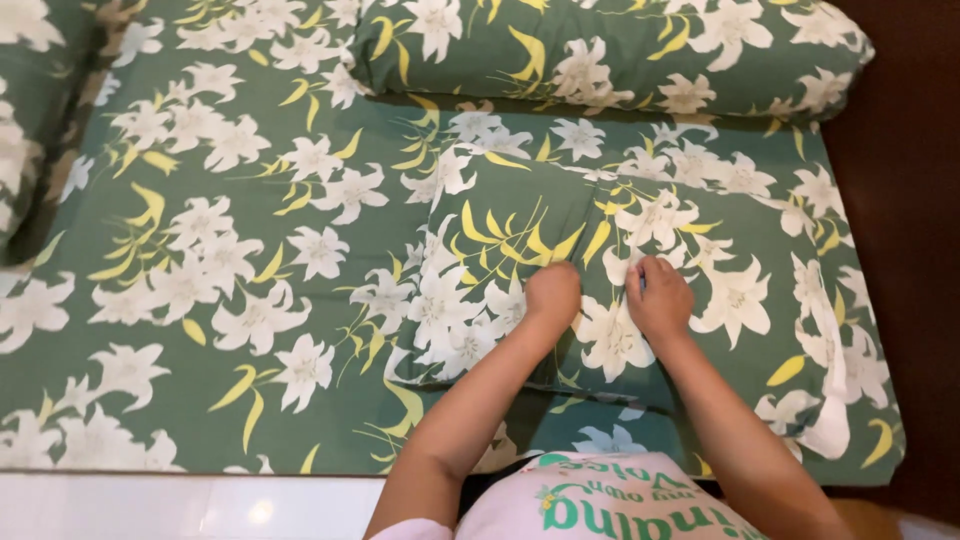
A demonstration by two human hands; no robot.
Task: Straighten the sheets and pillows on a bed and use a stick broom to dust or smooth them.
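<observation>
**A:** Where were your hands at that moment?

**B:** Both were down on the pillow (520, 270), the flat one in the green cover with white lilies and yellow leaves. Your left hand (552, 293) sat just left of the pillow's middle, curled into a loose fist with the knuckles pressed into the cloth. Whether it had any fabric pinched inside, I could not tell.

**A:** And the right one?

**B:** Your right hand (657, 296) lay just beside it, at about three o'clock from the left. Its fingers were bent and closed, and the fingertips seemed to nip a small fold of the cover near a white flower. The two hands were close together but not touching.

**A:** Where did the pillow lie?

**B:** On the mattress (200, 250), which wore the same green lily print, so the edges were hard to pick out. The pillow lay toward the right half of the bed, with its near edge at six o'clock, close to your body. At twelve o'clock from it, a long bolster (610, 55) in the same print ran across the head of the bed. Another cushion (25, 110) showed at ten o'clock, at the frame's edge.

**A:** Anything beyond the bed?

**B:** A white tiled floor (180, 505) at seven o'clock.
</observation>
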